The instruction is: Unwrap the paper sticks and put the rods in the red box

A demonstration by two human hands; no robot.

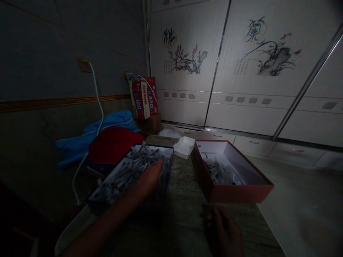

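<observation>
My left hand [153,175] reaches over a dark-rimmed box [168,152] heaped with thin, pale, stick-like pieces [128,175]. Its fingers point down toward the heap and are smeared and partly hidden, so their grip does not show. Low at the right, my right hand [226,228] is held close to the table, fingers curled together. Whatever it may hold is too dark to make out. Beyond it stands a reddish-brown box [238,192] with a white inside, where a smaller pile of similar pieces [221,171] lies toward the near left.
A small white tray [184,147] sits between the boxes on the greenish table [182,192]. Red cloth [115,144] and blue fabric [118,117] lie at the left, with a white cable [98,96] hanging there. Red-and-white cartons [144,98] stand behind, before white sliding doors [184,110].
</observation>
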